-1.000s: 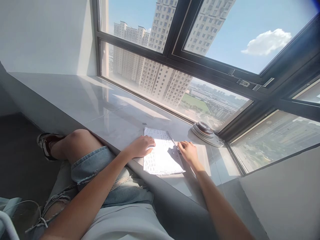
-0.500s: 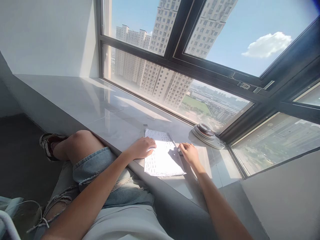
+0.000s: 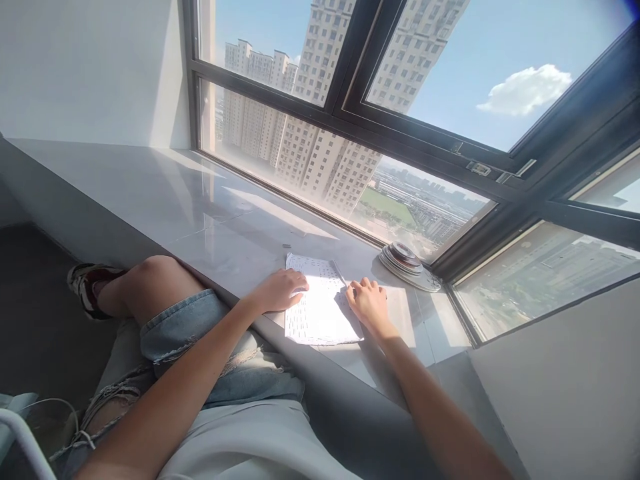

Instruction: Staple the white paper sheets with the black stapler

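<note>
White sheets of paper [image 3: 320, 313] with rows of dark marks lie on the sunlit ledge. My left hand [image 3: 281, 291] rests on their left edge, palm down, fingers loosely extended and thumb apart. At the right edge, my right hand [image 3: 367, 303] has its fingers curled down over the sheets; what they hold, if anything, is hidden. A thin grey stick or strip [image 3: 339, 272] runs along the upper right edge of the paper toward my right fingers. A small dark piece [image 3: 287, 246] lies just beyond the paper's top left corner.
The tiled ledge [image 3: 200, 227] runs along a dark-framed window [image 3: 340, 127]. A stack of round, plate-like discs [image 3: 404, 263] stands near the window corner, beyond my right hand. My bent knee [image 3: 163, 270] is beside the ledge. A white curved bar [image 3: 23, 437] is at lower left.
My right hand has shifted left, from beside the paper onto its right edge, covering the dark object seen there before. My left hand has hardly moved on the paper. The whole view has shifted slightly.
</note>
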A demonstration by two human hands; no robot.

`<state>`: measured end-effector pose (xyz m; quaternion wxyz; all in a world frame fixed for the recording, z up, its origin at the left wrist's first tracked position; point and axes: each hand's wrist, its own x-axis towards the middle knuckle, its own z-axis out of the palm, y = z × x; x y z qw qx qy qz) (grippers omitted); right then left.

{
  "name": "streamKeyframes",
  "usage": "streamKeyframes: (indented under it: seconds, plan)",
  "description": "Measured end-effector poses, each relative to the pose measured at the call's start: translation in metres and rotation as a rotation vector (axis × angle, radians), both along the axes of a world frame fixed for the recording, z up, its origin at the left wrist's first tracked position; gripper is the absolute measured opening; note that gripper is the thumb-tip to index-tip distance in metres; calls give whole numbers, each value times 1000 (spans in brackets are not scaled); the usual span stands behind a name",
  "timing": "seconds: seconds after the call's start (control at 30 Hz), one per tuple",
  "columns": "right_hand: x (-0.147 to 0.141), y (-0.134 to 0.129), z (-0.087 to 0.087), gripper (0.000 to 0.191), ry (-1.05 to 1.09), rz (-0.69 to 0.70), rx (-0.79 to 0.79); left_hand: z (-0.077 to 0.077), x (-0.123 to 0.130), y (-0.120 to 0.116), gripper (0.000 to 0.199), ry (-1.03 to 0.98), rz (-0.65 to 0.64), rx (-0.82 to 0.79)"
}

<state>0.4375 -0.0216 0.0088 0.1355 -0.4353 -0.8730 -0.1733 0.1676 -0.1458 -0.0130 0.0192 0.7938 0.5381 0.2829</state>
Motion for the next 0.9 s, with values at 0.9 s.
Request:
streamKeyframes:
  seconds: [0.9]
  plan:
    - [53,42,25,38,555,405,-864,-7,-2,-1,40,69,-2,-15]
